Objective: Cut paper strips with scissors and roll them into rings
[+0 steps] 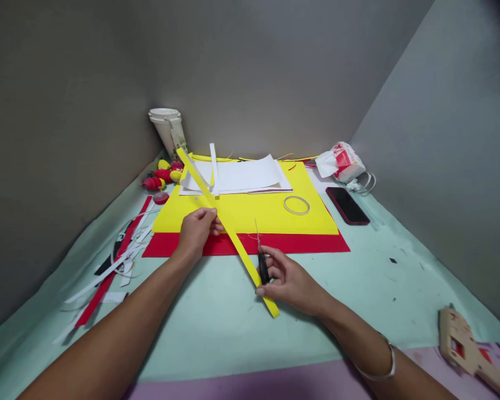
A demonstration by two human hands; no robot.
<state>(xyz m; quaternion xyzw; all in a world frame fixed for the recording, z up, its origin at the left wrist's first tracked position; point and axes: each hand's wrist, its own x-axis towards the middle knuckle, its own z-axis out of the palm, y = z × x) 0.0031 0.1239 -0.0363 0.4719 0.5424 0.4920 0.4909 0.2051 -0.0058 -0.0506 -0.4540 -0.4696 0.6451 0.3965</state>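
A long yellow paper strip [244,257] slants across the middle of the view, its far end raised past the sheets. Around its upper half the fingers of my left hand [196,232] are pinched closed. My right hand [294,280] is closed on small black-handled scissors [263,265], seen nearly edge-on with the slim blades pointing away from me. My right thumb also rests against the strip near its lower end. Beyond my hands, large yellow sheets [250,214] lie on a red sheet [316,243], with white paper [245,175] on top.
A narrow tape ring [296,205] rests on the yellow sheets. Left are red strips [108,278], white scraps, red-and-yellow pieces [154,183] and a white cup [169,130]. A phone [348,205], a tissue pack [348,161] and a beige glue gun [462,339] lie right. Grey walls enclose the table.
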